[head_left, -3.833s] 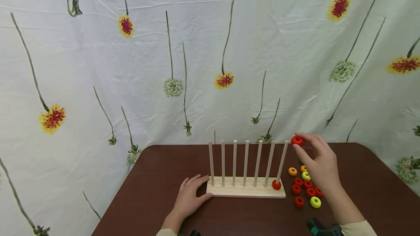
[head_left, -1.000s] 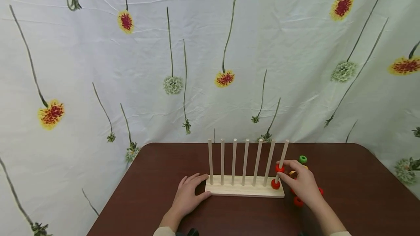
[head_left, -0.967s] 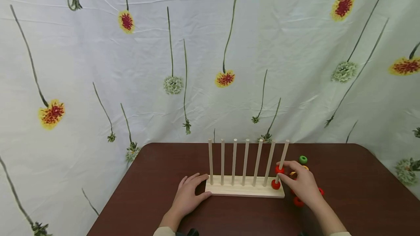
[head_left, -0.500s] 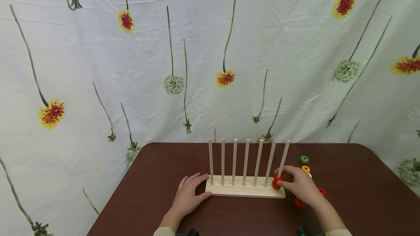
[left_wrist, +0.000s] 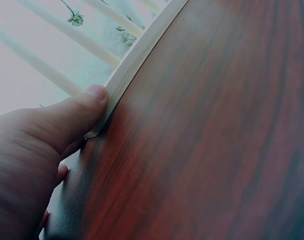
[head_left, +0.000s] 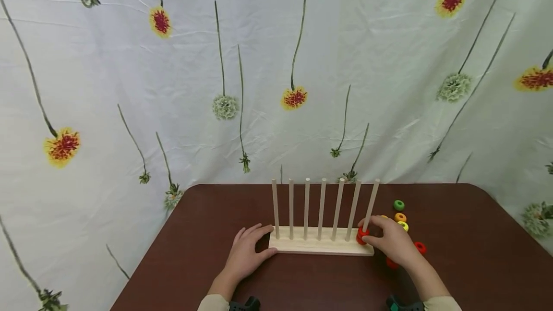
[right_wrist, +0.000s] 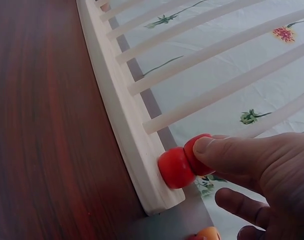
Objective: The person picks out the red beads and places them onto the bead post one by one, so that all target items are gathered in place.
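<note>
A pale wooden peg rack (head_left: 319, 246), its base bearing a row of several upright dowels, stands on the table. My left hand (head_left: 245, 253) holds the base's left end, thumb at the front corner and index finger at the back one; the thumb (left_wrist: 87, 110) shows on the edge in the left wrist view. With thumb and index finger, my right hand (head_left: 394, 243) pinches a red ring bead (right_wrist: 197, 152) threaded on the rightmost dowel. That bead sits right against a lower red bead (right_wrist: 175, 168), which rests on the base.
Loose beads lie right of the rack: a green one (head_left: 399, 205), an orange one (head_left: 400, 217), a yellow one (head_left: 403, 226) and red ones (head_left: 420, 247), partly hidden by my right hand. The dark wood table (head_left: 319, 282) meets a flower-patterned cloth (head_left: 259, 76) behind.
The pinched red bead came from beside the rightmost dowel's top onto it, then slid down to the lower bead with my right hand. My left hand has kept its place at the base.
</note>
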`<action>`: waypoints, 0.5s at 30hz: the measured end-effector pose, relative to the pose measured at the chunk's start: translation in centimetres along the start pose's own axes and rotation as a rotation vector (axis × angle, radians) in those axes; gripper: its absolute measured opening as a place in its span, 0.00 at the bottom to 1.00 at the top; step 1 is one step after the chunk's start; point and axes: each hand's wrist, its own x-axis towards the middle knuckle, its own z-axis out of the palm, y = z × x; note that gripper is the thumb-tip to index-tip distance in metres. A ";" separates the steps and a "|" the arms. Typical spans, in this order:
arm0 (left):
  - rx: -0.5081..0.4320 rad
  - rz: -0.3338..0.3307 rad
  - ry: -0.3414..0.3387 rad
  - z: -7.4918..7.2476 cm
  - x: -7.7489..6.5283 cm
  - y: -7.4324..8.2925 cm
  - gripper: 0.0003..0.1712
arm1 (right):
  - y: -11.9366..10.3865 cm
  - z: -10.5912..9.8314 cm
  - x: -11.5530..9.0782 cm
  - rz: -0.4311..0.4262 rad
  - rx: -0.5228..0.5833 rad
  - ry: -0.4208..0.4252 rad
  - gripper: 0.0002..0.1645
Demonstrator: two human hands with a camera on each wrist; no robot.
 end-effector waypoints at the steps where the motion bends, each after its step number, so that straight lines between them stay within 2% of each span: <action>1: -0.005 -0.005 0.000 0.0 0.0 0.0 0.33 | 0.0 0.0 0.0 -0.006 0.000 0.001 0.12; 10: 0.018 0.015 0.014 0.0 -0.1 -0.2 0.33 | 0.2 0.1 0.1 -0.020 -0.004 -0.001 0.12; 15: 0.006 0.012 0.014 0.1 -0.1 -0.3 0.33 | 0.1 -0.5 -0.2 -0.067 0.001 -0.019 0.13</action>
